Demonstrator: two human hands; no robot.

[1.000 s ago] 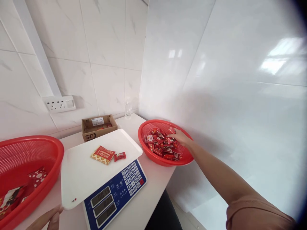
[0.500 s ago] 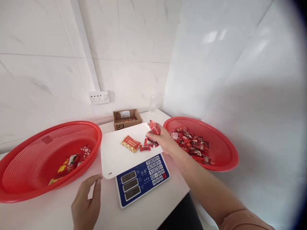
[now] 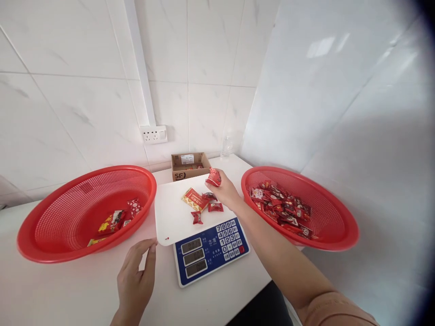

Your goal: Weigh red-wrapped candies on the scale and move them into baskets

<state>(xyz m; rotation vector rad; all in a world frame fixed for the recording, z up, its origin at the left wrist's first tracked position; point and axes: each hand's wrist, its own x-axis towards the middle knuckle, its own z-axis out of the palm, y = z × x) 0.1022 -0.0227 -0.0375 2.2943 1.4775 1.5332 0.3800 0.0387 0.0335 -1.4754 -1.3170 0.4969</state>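
Red-wrapped candy (image 3: 214,177), one piece, pinched in the right hand (image 3: 227,192) above the white scale tray (image 3: 170,217); three small candies and one orange packet (image 3: 194,199) already lie on that tray. Left hand (image 3: 136,280): empty, fingers loose, resting on the worktop (image 3: 50,290) at the tray's corner. Right basket (image 3: 335,231): many candies left. Left basket (image 3: 50,244): a few packets. Cardboard box (image 3: 189,165) behind the scale.

The single head camera is looking forward and down from close above the near edge of the worktop (image 3: 68,290), facing the far tiled corner.
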